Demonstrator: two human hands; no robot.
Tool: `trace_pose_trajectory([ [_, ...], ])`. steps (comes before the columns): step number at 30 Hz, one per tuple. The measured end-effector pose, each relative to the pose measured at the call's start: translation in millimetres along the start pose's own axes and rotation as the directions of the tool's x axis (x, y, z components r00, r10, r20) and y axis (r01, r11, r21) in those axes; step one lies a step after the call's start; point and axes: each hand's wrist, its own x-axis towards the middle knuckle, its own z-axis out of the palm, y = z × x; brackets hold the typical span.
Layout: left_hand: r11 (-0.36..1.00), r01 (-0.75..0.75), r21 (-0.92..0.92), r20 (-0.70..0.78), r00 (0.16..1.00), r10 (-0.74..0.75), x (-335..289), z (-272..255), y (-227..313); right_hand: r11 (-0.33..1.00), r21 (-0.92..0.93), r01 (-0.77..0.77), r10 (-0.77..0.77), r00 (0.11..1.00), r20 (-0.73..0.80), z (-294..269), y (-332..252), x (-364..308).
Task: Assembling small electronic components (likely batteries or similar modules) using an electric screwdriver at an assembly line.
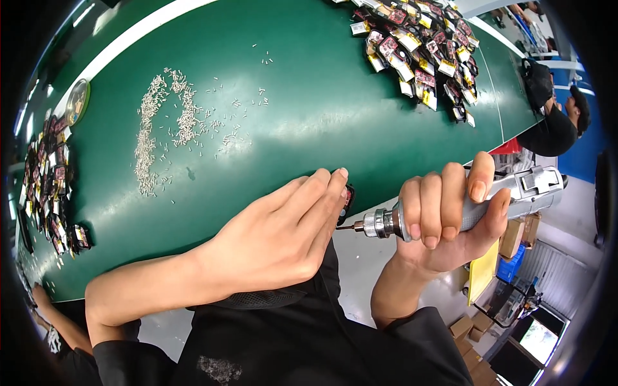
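My right hand (444, 212) is wrapped around a grey pistol-less, straight power screwdriver (528, 190) with a metal collar. Its thin bit points left, with the tip close to a small black device (347, 201) at the table's near edge. My left hand (296, 225) has its fingers pressed together around that device and hides most of it; only a dark edge with a bit of red shows past the fingertips. Whether the bit touches the device cannot be made out. Many small silvery screws (187, 116) lie scattered in two streaks on the green table (296, 90).
A heap of black devices with white and yellow labelled packs (418, 51) covers the far right; another heap (48, 180) lies at the left. A round green dish (78, 101) sits at the far left edge. Co-workers (553, 116) are at the right; another person's arm (61, 321) is lower left.
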Motion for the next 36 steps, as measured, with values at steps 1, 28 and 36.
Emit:
trace_pose_trajectory([
  [1, 1.000, 0.011, -0.011, -0.015, 1.000, -0.011, 0.0, 1.0, -1.9, 1.000, -0.004, -0.013, 0.014, 1.000, 0.013, -0.6, 0.9, 0.8],
  [28, 0.992, 0.035, -0.125, -0.069, 0.997, -0.044, -0.5, 8.3, -1.1, 1.000, -0.026, -0.009, 0.007, 0.999, -0.046, -1.4, -0.2, -1.6],
  [36, 0.988, 0.043, -0.148, -0.097, 0.994, -0.057, 0.8, 9.2, -1.7, 1.000, -0.029, 0.001, -0.003, 0.999, -0.041, -2.1, 0.8, -0.7],
])
